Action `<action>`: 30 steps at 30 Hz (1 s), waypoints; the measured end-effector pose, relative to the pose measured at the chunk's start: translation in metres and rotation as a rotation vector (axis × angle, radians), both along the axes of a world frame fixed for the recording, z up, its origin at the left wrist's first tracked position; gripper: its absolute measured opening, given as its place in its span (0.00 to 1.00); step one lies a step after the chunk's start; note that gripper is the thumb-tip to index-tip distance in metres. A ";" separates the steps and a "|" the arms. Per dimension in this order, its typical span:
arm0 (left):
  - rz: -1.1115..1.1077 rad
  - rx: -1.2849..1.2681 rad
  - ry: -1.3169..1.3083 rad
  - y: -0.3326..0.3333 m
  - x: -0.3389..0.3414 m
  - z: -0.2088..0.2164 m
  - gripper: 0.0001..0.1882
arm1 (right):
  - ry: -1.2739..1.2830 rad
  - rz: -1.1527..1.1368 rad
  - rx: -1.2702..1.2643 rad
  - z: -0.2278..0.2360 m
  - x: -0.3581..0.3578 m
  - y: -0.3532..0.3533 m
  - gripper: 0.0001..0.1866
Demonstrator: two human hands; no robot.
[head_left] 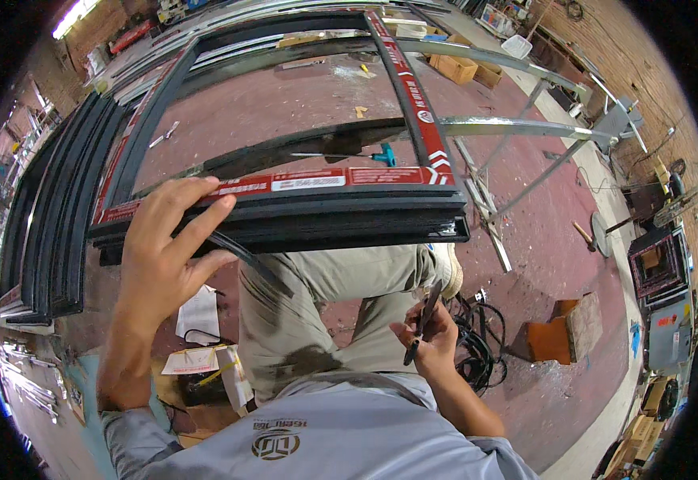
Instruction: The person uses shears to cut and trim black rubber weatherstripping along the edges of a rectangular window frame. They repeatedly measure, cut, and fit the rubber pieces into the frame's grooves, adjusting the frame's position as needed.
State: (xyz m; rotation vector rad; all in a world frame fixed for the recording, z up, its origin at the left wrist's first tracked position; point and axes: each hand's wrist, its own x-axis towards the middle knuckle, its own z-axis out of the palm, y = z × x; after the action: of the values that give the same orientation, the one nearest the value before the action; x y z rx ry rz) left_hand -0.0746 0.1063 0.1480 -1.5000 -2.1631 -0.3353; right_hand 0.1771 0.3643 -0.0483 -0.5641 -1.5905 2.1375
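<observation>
A dark window frame [309, 218] with red protective film lies in front of me, raised on metal rails. My left hand [169, 240] is at its near left corner, fingertips on the film along the near side. A black rubber strip [254, 264] runs between the thumb and fingers of that hand, its loose end hanging over my leg. My right hand [435, 334] is held low near my right thigh, apart from the frame. Its fingers are closed round a slim dark tool [424, 312] with a pointed upper end; the exact kind is unclear.
A teal-handled driver [384, 155] shows through the frame's opening. Stacked dark frames [61, 208] stand at left. Metal rails [517, 126] reach right. Coiled black strip [481, 340] and an orange-brown box [553, 336] lie on the floor at right. An open carton [237, 376] sits low at left.
</observation>
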 end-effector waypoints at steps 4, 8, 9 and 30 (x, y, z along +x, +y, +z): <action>-0.184 0.007 0.085 0.025 -0.011 0.012 0.20 | 0.021 0.002 0.070 0.000 -0.006 0.022 0.21; -0.262 -0.037 -0.033 0.047 -0.001 0.028 0.17 | 0.006 0.041 0.190 0.023 -0.007 0.046 0.25; -0.301 -0.029 -0.102 0.057 0.000 0.027 0.18 | 0.001 0.043 0.184 0.026 -0.006 0.053 0.27; -0.357 0.038 -1.659 0.219 0.139 -0.095 0.20 | -0.025 -0.152 1.018 0.075 0.026 0.081 0.42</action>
State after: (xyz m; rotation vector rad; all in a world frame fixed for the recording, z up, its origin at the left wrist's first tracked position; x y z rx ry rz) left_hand 0.0644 0.3253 0.0530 -1.7577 -2.7306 -2.3900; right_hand 0.2033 0.4456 0.0269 -0.3295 -2.2484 0.9752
